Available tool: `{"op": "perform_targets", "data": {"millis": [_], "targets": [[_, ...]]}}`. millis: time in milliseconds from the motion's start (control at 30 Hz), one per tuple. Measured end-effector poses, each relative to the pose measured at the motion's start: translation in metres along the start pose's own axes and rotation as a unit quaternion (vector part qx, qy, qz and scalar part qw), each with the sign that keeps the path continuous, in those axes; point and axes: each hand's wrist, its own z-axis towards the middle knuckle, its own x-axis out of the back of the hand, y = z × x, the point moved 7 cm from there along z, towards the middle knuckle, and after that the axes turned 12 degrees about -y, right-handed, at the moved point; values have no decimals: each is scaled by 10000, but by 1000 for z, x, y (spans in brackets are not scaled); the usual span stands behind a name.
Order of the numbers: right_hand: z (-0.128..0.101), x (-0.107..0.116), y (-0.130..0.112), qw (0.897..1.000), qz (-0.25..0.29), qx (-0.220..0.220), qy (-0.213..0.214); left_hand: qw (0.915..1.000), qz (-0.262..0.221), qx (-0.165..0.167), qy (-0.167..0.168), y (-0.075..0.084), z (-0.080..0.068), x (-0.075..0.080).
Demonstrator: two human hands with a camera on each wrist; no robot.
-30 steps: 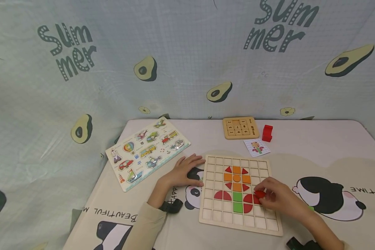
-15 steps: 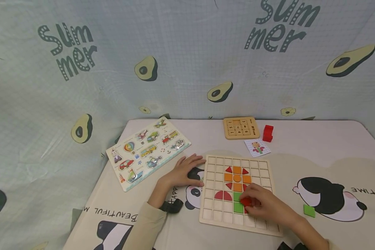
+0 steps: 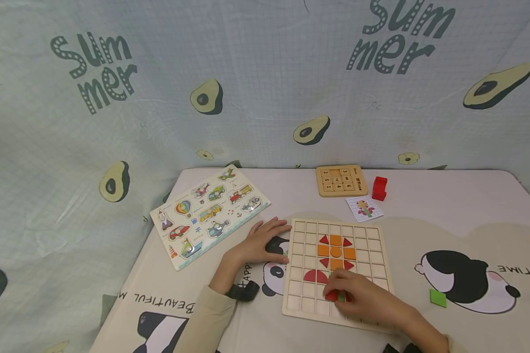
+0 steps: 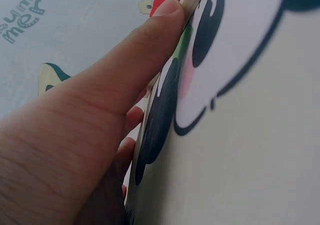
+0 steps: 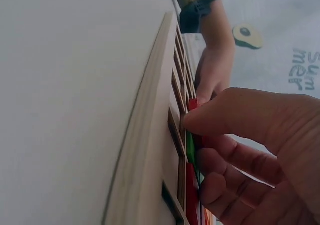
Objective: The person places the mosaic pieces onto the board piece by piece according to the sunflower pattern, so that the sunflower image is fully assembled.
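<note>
Now my right hand (image 3: 362, 299) pinches a small red wooden piece (image 3: 332, 295) with curled fingers over the lower rows of the square wooden grid board (image 3: 302, 305), while my left hand (image 3: 258, 242), fingers straight, presses flat against its left edge.

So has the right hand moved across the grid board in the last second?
Yes. The right hand has slid leftward and nearer the board's front edge, from its right side to below the orange squares.

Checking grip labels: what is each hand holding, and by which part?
The right hand pinches a red piece by its edges over the grid board. The left hand holds nothing, resting flat against the board's left edge.
</note>
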Motion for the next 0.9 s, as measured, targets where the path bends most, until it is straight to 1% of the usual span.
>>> {"op": "perform_targets", "data": {"millis": [167, 267, 400, 567, 700, 833, 900], "targets": [[3, -4, -6, 9988, -143, 468, -4, 10000, -38, -21, 3, 1, 0, 0], [3, -4, -7, 9982, -242, 545, -17, 10000, -33, -15, 7, 0, 0, 0], [3, -2, -6, 9985, -236, 484, 85, 10000, -14, -19, 15, 0, 0, 0], [3, -2, -5, 9988, 0, 373, 329, 10000, -19, -44, 28, 1, 0, 1], [5, -5, -3, 9993, 119, 144, 309, 10000, -14, -37, 28, 1, -1, 1], [6, -6, -3, 9994, 70, -68, 317, 10000, 11, -42, 26, 1, 0, 1], [7, -6, -4, 9994, 28, -51, 352, 10000, 16, -49, 30, 1, 0, 1]]}}
